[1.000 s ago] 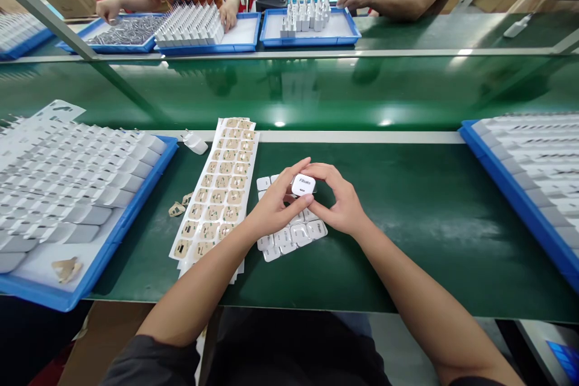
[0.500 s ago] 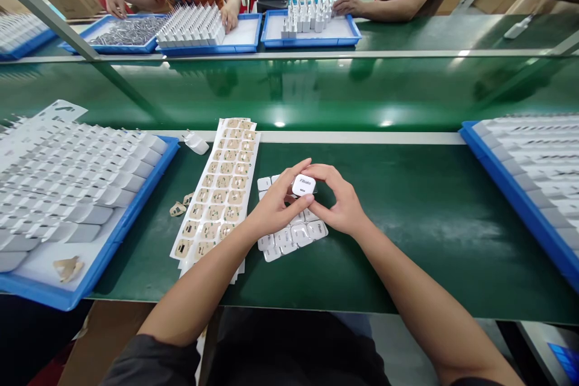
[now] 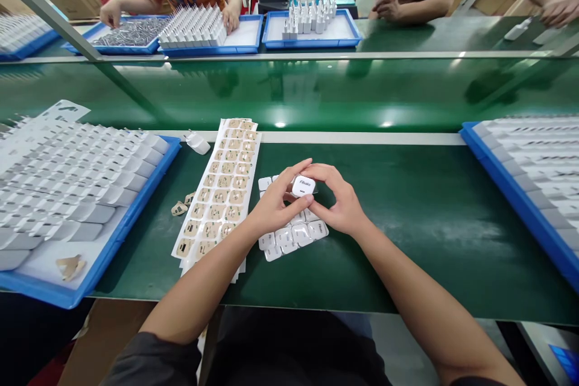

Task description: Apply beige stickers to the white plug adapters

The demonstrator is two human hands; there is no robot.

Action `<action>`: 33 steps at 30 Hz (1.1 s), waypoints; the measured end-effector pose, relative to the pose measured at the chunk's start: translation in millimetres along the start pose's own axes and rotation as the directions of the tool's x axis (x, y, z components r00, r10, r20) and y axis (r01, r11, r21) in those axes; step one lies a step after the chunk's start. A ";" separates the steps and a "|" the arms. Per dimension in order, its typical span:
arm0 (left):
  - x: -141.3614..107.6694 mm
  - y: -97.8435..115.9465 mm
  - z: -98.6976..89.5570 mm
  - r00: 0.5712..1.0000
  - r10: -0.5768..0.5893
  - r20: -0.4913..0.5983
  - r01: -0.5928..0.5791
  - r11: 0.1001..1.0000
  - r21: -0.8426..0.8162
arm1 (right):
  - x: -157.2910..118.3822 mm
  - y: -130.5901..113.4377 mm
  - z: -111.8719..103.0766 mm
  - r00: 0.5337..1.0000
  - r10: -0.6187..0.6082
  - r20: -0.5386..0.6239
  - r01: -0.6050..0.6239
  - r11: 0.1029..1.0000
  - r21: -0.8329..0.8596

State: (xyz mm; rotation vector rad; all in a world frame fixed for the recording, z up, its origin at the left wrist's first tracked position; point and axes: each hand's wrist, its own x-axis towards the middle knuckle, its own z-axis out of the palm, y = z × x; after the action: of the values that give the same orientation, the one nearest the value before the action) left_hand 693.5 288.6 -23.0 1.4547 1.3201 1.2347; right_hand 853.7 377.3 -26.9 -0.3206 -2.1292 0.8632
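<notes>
Both hands are tog. round one charger: L hand (image 3: 271,208) and R hand (image 3: 340,202) have fingertips at its sides, printed face w/ port up. The charger (image 3: 303,185) is above a batch of white squares (image 3: 292,236) on the green bench (image 3: 407,229); it's barely moved in the last sec. Sticker sheets (image 3: 220,195) lie just L, w/ tan scraps (image 3: 179,208) and a loose plug (image 3: 198,143) beside them; L tray (image 3: 131,217) is packed w/ white units, R tray (image 3: 511,188) likewise. What's changed is across the belt: a co-worker's hand (image 3: 388,6) has come off the far tray (image 3: 312,44), and another hand (image 3: 560,11) has appeared far R. Neither looks to affect the held pc.
</notes>
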 end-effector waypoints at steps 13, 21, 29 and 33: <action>3.2 1.1 -0.3 0.988 -0.137 -0.072 0.113 0.956 -0.270 | -1.2 -1.1 0.7 0.999 0.021 0.032 -0.021 1.000 -0.001; 4.7 2.3 -0.5 0.983 -0.165 -0.086 0.129 0.936 -0.326 | -2.1 1.9 0.6 0.998 -0.011 0.061 0.011 1.000 -0.015; 6.8 0.0 -1.5 0.979 -0.199 -0.052 0.159 0.896 -0.415 | -3.6 0.1 1.8 0.999 0.025 0.046 -0.026 1.000 0.018; 6.2 2.1 -1.3 0.987 -0.151 -0.056 0.116 0.907 -0.405 | -5.1 -0.1 2.1 0.998 0.045 0.040 -0.046 0.999 0.019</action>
State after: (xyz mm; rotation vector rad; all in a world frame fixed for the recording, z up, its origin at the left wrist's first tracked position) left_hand 692.5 294.5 -19.8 1.0138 1.1176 1.3912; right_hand 855.5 373.8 -30.8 -0.3458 -2.1562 0.9234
